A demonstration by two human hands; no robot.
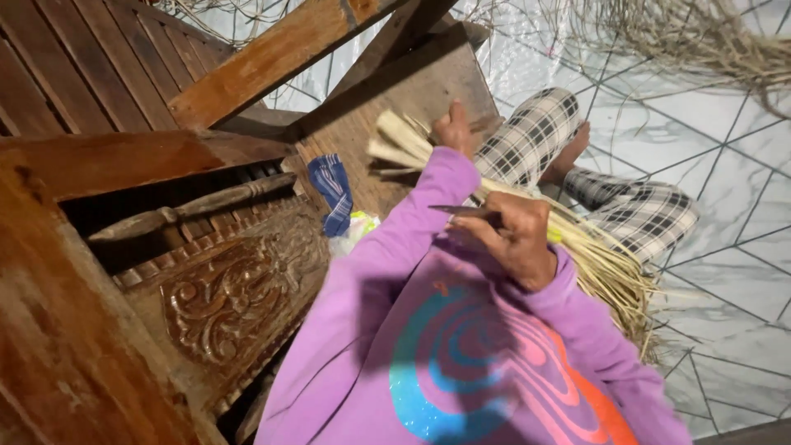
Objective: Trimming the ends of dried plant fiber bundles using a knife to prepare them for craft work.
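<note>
Nearby, carved wooden furniture (239,297), perhaps a blue cloth (332,194)

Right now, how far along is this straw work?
Looks done: a pale bundle of strips lies on the wooden board. In hand: the left hand holds that bundle's end while the right hand holds a thin dark blade. Left, probably: loose straw over the lap and more fibres on the tiled floor.
</note>
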